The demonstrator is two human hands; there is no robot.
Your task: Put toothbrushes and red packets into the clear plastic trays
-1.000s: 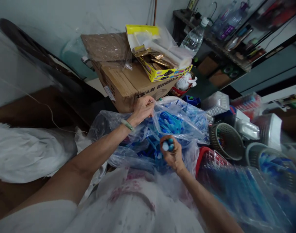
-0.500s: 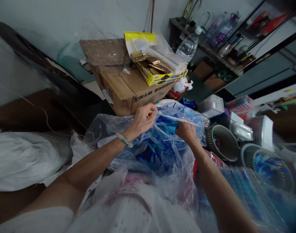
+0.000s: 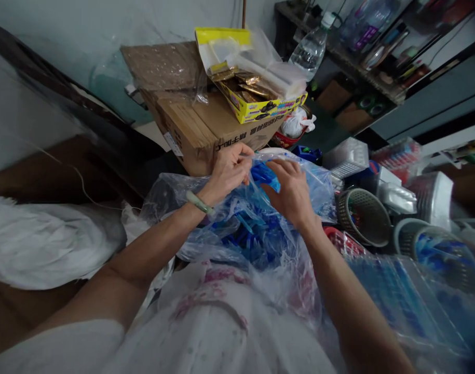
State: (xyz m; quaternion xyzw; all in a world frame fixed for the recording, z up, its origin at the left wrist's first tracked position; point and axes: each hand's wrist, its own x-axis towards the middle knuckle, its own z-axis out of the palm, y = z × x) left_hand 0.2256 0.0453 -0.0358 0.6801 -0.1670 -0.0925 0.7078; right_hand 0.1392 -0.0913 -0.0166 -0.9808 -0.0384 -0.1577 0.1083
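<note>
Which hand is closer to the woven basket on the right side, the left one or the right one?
The right hand is nearer: it lies just beside the basket, on the clear plastic bag. The left hand is farther, near the cardboard box.

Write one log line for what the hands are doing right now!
left hand: grips bag edge | right hand: on bag, over blue pieces | behind: cardboard box | right: basket

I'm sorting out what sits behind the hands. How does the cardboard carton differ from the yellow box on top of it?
The cardboard carton is plain brown with dark print on its side; the yellow box is bright yellow with coloured print. The carton is the larger and bears the yellow box, which lies tilted on its top. The carton looks closed, while the yellow box is open, showing brownish packets. Both are boxes standing beyond the left hand.
</note>
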